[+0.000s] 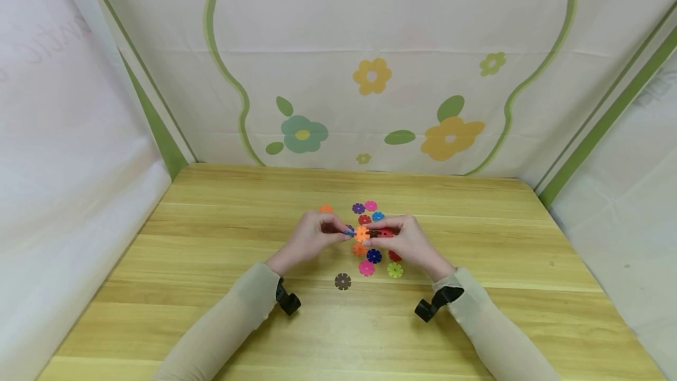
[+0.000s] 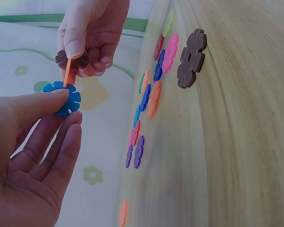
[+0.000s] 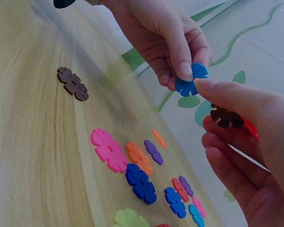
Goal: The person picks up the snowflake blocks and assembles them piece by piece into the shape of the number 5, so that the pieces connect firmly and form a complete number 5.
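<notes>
In left hand, pinched between thumb and fingers: blue disc. In right hand, pinched between thumb and fingertips: orange disc, with notched brown disc and partly hidden red disc beside it. Blue touching orange edge to edge, between hands, raised above table. Below, lying flat: pink disc, dark blue disc, yellow-green disc, others close by. Nearer person, set apart: loose brown disc.

A tent-like booth is indicated: the wood-grain table is enclosed along its far, left and right edges by printed cloth walls.
</notes>
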`<action>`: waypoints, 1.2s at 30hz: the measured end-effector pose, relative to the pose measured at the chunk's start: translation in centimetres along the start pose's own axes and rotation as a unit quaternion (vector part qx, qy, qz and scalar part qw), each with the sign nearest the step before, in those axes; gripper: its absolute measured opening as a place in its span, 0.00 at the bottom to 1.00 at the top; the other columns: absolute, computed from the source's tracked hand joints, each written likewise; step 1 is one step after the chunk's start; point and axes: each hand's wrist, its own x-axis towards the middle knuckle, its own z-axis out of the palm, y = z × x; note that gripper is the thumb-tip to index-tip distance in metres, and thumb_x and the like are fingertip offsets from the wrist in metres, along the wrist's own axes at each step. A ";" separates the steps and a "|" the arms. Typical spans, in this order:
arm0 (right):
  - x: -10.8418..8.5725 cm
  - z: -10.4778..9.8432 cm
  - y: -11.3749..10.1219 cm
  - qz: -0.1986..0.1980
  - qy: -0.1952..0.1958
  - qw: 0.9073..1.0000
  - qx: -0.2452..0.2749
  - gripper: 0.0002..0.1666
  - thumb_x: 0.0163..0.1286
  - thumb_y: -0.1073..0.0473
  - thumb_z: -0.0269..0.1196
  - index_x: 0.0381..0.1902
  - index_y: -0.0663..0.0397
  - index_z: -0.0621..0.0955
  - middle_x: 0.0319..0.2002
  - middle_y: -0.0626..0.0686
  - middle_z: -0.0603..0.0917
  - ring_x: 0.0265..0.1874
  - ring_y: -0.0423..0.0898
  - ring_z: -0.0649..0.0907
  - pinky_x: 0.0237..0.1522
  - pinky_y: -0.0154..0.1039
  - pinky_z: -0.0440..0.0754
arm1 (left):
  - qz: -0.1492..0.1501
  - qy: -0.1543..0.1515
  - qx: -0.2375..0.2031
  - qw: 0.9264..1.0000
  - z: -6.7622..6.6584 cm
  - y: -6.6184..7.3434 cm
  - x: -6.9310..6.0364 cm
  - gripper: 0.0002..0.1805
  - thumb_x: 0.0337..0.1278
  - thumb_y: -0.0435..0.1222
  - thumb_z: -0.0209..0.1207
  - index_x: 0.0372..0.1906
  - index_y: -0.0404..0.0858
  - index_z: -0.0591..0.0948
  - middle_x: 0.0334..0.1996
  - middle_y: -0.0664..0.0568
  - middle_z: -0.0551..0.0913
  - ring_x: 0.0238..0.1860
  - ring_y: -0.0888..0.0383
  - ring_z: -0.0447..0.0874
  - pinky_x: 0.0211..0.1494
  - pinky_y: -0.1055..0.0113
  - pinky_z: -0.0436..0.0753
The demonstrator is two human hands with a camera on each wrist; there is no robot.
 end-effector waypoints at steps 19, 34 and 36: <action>0.2 0.1 0.2 -0.018 -0.003 1.000 -0.001 0.20 0.59 0.51 0.78 0.49 0.47 0.90 0.40 0.50 0.88 0.30 0.63 0.85 0.29 0.48 0.87 | 0.001 -0.008 -0.001 1.000 0.1 -1.0 0.3 0.02 0.59 0.30 0.71 0.36 0.38 0.89 0.37 0.53 0.88 0.37 0.58 0.86 0.44 0.65 0.86; 0.1 0.7 -0.1 0.008 0.006 1.000 -0.008 0.25 0.59 0.50 0.79 0.54 0.46 0.88 0.46 0.49 0.88 0.29 0.57 0.84 0.30 0.43 0.85 | -0.018 0.011 0.012 1.000 0.1 -1.0 0.3 0.03 0.59 0.30 0.72 0.35 0.40 0.89 0.35 0.57 0.87 0.37 0.59 0.86 0.45 0.64 0.86; 0.1 0.7 -0.1 0.006 0.008 1.000 -0.010 0.26 0.58 0.50 0.79 0.54 0.46 0.87 0.47 0.49 0.87 0.29 0.55 0.84 0.30 0.42 0.85 | -0.021 0.012 0.013 1.000 0.1 -1.0 0.3 0.03 0.59 0.31 0.72 0.35 0.40 0.89 0.35 0.56 0.87 0.37 0.58 0.86 0.44 0.64 0.86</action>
